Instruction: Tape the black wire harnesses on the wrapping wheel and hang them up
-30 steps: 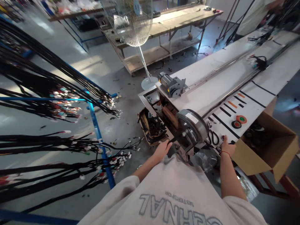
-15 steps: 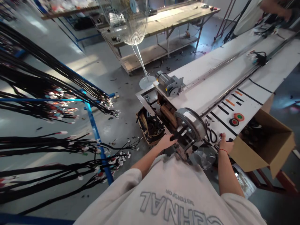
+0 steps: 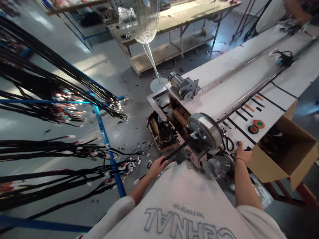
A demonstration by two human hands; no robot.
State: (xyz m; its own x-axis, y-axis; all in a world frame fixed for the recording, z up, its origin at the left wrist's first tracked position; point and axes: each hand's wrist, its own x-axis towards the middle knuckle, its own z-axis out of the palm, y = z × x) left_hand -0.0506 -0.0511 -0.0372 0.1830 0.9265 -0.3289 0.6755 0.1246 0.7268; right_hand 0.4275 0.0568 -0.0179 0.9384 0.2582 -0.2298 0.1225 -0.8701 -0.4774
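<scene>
My left hand (image 3: 156, 167) is closed round a black wire harness (image 3: 177, 150), left of the machine. The dark length runs taut from my fingers up to the hub of a round wheel-shaped machine head (image 3: 204, 130) at the bench end. White connectors (image 3: 149, 164) hang near that hand. At the bench's front edge, my right hand (image 3: 243, 154) rests with a finger stretched to a small red button (image 3: 238, 143); it appears to hold nothing. Black-handled scissors (image 3: 227, 142) lie between the wheel and my right hand.
An open cardboard box (image 3: 286, 156) stands right of my right hand. Two tape rolls (image 3: 259, 124) lie on the white bench (image 3: 211, 99), beyond a motor (image 3: 183, 87). Black cable bundles hang on a blue rack (image 3: 102, 129) at left. Another person's arm (image 3: 296, 13) shows far right.
My left hand has moved left and down, away from the wheel, drawing out a longer stretch of wire harness. My right hand stays at the red button. The view has shifted slightly.
</scene>
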